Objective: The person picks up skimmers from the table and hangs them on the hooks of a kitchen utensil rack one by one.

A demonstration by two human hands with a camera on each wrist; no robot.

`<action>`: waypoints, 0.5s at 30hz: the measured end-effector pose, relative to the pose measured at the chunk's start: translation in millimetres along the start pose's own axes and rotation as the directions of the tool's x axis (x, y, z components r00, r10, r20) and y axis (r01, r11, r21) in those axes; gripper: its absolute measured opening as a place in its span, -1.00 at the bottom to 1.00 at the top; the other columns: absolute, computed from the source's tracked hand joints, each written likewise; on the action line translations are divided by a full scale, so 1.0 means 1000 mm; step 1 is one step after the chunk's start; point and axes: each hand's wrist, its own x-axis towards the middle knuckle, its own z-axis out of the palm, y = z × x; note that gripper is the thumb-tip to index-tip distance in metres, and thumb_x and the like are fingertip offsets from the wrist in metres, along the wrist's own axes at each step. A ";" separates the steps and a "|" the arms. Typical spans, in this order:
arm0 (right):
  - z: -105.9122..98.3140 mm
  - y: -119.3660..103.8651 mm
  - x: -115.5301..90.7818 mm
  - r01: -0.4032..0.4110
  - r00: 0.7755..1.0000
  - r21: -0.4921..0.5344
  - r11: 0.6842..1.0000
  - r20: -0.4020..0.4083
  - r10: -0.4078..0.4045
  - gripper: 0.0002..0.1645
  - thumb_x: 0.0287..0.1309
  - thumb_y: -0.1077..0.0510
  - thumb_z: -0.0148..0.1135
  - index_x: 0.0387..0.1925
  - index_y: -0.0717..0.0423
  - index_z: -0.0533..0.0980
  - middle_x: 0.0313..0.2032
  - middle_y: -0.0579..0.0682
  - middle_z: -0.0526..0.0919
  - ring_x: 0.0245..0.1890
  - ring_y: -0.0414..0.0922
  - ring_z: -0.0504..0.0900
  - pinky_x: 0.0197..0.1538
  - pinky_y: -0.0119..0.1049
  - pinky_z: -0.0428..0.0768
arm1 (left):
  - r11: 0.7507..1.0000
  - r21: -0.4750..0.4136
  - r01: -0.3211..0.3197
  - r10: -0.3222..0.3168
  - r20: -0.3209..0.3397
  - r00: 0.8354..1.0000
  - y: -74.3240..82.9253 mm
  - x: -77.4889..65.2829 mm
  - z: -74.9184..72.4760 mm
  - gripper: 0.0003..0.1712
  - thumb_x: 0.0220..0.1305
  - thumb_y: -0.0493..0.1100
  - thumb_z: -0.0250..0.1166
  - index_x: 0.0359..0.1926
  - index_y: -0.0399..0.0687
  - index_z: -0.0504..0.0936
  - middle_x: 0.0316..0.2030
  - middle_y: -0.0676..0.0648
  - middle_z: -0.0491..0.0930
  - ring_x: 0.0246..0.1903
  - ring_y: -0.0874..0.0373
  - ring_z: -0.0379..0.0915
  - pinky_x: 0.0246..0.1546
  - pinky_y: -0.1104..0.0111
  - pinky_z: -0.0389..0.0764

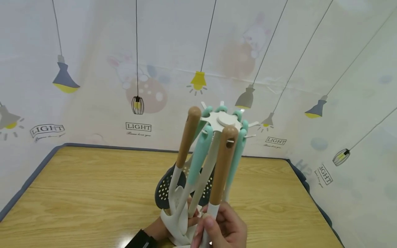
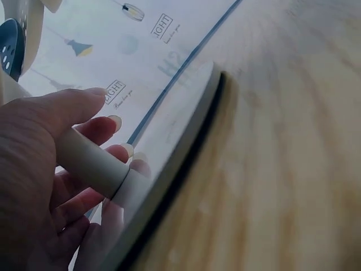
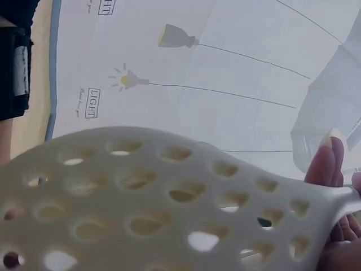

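A white utensil stand (image 1: 226, 120) with a hooked round top rises in the middle of the head view, hung with teal-handled and brown-handled kitchen utensils. Low on its post, my left hand (image 2: 34, 147) curls its fingers around it, just above the round base (image 2: 177, 135). My right hand (image 1: 227, 227) pinches the white neck of a brown-handled skimmer (image 1: 224, 165). A hook shows in that handle's hole. Its pale perforated head (image 3: 169, 192) fills the lower right wrist view. Utensils partly hide my left hand in the head view.
Dark speckled utensil heads (image 1: 170, 189) and a second brown handle (image 1: 188, 134) hang close beside the post. The stand's base rests on the wooden table (image 1: 102, 186). Behind the table hangs a white cloth (image 1: 176, 41) printed with lamps.
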 end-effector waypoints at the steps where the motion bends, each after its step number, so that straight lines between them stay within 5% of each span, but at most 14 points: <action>1: 0.001 0.000 0.000 -0.013 1.000 0.001 1.000 -0.005 0.013 -0.88 0.46 0.41 -0.08 -0.13 0.34 0.42 -0.54 0.15 0.61 -0.67 -0.10 0.68 -0.60 -0.15 0.61 | 0.999 -0.024 0.047 -0.046 0.013 0.999 -0.001 -0.002 -0.002 -0.80 0.26 -0.03 0.43 -0.21 0.02 0.62 -0.30 0.03 0.71 -0.24 0.39 0.58 -0.02 0.48 0.48; 7: 0.006 0.005 0.003 -0.010 1.000 0.013 1.000 -0.006 0.010 -0.88 0.47 0.40 -0.08 -0.13 0.37 0.41 -0.54 0.17 0.59 -0.67 -0.07 0.65 -0.57 -0.14 0.63 | 0.991 -0.009 0.137 -0.136 0.037 0.990 -0.006 -0.009 -0.012 -0.71 0.23 0.08 0.44 -0.09 0.20 0.60 -0.26 0.16 0.70 -0.19 0.32 0.60 0.05 0.40 0.44; 15: 0.011 0.016 0.007 0.118 0.993 -0.072 0.990 0.031 -0.116 -0.80 0.43 0.49 -0.14 -0.24 0.37 0.44 -0.61 0.24 0.56 -0.69 -0.15 0.67 -0.56 -0.22 0.63 | 0.982 0.118 0.150 -0.151 -0.002 0.989 -0.009 -0.025 -0.018 -0.57 0.25 0.13 0.41 0.10 0.29 0.54 -0.10 0.20 0.62 -0.07 0.35 0.49 0.09 0.36 0.40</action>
